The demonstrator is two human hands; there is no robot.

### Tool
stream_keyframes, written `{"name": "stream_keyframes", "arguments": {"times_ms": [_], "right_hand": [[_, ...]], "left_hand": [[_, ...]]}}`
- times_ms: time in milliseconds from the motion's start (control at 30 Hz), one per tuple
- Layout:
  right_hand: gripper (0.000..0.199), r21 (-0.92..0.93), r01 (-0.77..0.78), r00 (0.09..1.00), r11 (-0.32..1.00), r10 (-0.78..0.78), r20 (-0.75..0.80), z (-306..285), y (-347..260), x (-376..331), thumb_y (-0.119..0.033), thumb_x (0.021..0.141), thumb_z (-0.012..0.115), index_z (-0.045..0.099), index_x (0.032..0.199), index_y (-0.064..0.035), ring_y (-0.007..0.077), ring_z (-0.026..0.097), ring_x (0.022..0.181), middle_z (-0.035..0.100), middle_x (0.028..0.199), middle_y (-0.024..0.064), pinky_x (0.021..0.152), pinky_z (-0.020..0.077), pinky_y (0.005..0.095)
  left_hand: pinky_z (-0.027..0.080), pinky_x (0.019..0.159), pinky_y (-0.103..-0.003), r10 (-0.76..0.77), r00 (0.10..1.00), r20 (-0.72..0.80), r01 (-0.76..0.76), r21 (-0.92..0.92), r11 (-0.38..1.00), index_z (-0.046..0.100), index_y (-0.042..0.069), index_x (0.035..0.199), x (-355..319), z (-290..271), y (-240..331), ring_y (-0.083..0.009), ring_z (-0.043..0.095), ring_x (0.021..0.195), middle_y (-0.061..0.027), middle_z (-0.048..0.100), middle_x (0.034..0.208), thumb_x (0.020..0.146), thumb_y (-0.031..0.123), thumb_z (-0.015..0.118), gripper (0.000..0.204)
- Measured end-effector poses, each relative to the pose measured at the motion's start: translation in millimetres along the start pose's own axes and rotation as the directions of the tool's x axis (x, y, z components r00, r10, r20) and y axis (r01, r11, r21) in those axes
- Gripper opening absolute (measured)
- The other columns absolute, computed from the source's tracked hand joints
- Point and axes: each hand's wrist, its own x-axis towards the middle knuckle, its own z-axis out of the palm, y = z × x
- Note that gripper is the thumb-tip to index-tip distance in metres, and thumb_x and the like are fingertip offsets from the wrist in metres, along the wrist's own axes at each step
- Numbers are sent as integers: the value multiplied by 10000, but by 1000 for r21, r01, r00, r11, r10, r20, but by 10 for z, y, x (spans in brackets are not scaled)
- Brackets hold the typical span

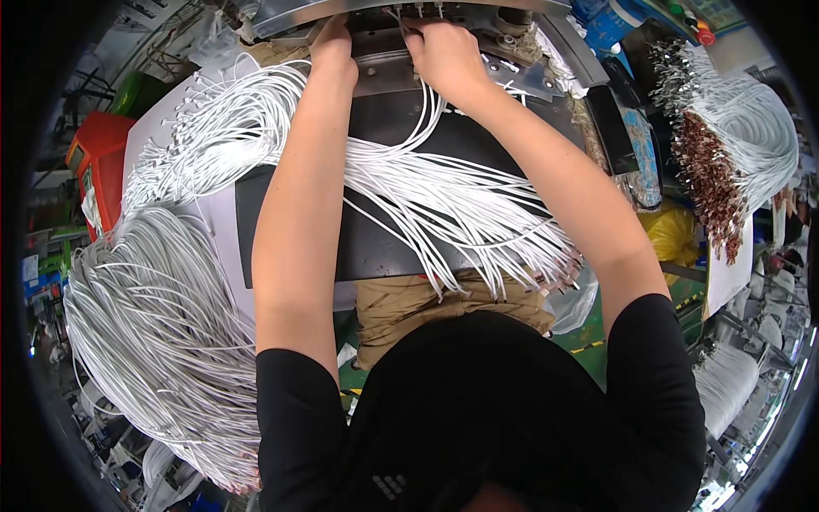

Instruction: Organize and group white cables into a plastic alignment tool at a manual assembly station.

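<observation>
Both my arms reach forward to a metal machine [375,72] at the far edge of a black work surface [375,247]. My right hand [448,55] is closed at the machine's front, fingers bent round a white cable [424,111] that runs down from it. My left hand [333,47] is against the machine's left part; its fingertips are hidden, so I cannot tell what they touch. Between my forearms a loose bundle of white cables [461,200] fans across the black surface, with brownish ends at the near right.
More white cables [239,119] with small end pieces lie left of my left arm. A large grey-white cable bundle [162,333] hangs nearer at the left, below a red box [98,162]. At the right are another cable bundle [742,128] and a yellow bag [670,235].
</observation>
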Motion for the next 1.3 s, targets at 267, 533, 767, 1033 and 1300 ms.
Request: {"name": "stream_keyframes", "arguments": {"times_ms": [267,533,767,1033,1300], "right_hand": [[343,164,-52,997,985,41,72,29,29,66,-187,919,500,672,1200,-94,349,676,904,717,894,162,841,528,428],[294,277,-166,972,946,108,211,53,69,189,-194,908,519,673,1087,-17,330,687,890,721,865,157,815,537,427],[300,233,-242,944,942,173,281,-89,-127,235,-192,928,514,680,1099,-10,345,693,888,703,949,222,806,545,428],[321,160,-90,996,983,91,5,177,38,79,-172,916,506,663,1148,-16,350,686,925,699,972,231,846,539,417],[307,18,-51,981,999,46,188,150,120,375,-200,900,529,667,1091,-3,377,658,966,680,1020,232,888,520,445]], "left_hand": [[479,899,-386,229,972,46,-227,-51,973,627,24,1190,-56,-58,96,-234,602,1015,-122,651,1119,929,173,611,300],[483,813,-340,214,977,26,-213,-26,977,634,21,1162,-92,-47,114,-190,594,936,-70,652,1043,933,175,644,276],[482,805,-339,242,969,47,-236,-109,966,655,38,1144,73,-217,47,-187,597,920,-62,660,1028,929,196,659,266],[484,816,-343,229,973,20,-229,-22,973,653,31,1169,-277,-3,209,-192,602,940,-68,662,1062,924,200,668,298],[481,832,-344,236,965,110,-224,-111,968,649,21,1171,-132,82,51,-197,597,957,-74,655,1085,939,206,651,297]]}}
